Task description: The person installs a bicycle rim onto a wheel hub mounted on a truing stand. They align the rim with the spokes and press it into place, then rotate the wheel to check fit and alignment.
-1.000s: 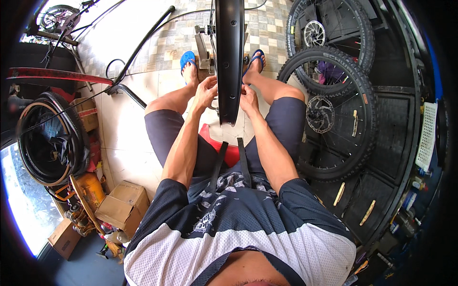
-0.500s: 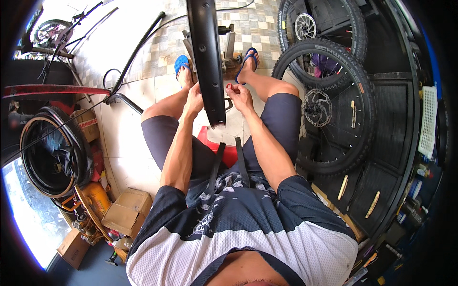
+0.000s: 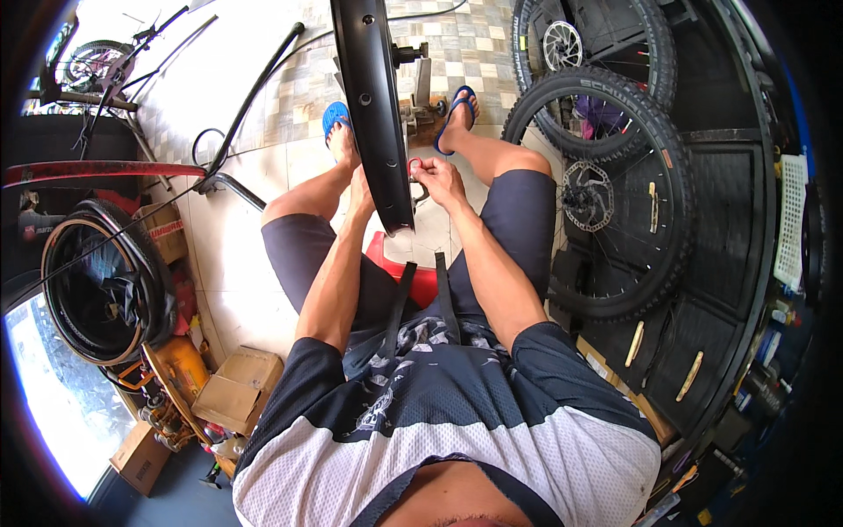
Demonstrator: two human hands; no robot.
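Observation:
A black wheel rim (image 3: pixel 373 110) with holes along its inner face stands upright between my knees, mounted in a metal truing stand (image 3: pixel 421 85). My right hand (image 3: pixel 442 183) is at the rim's right side, its fingers pinching a small red spoke wrench (image 3: pixel 414 164) close against the rim. My left hand (image 3: pixel 361 191) is on the rim's left side; the rim hides most of its fingers, so I cannot see whether they grip anything.
Two wheels with knobbly tyres lean at the right, the nearer tyre (image 3: pixel 676 220) before a black cabinet (image 3: pixel 720 211). At left are stacked tyres (image 3: pixel 158 281), a cardboard box (image 3: pixel 237 386) and a red bar (image 3: pixel 105 172). A red seat (image 3: pixel 421 283) is under me.
The rim's upper part has shifted left. My right hand has moved slightly left, bringing the red spoke wrench against the rim. My left hand has slipped further behind the rim.

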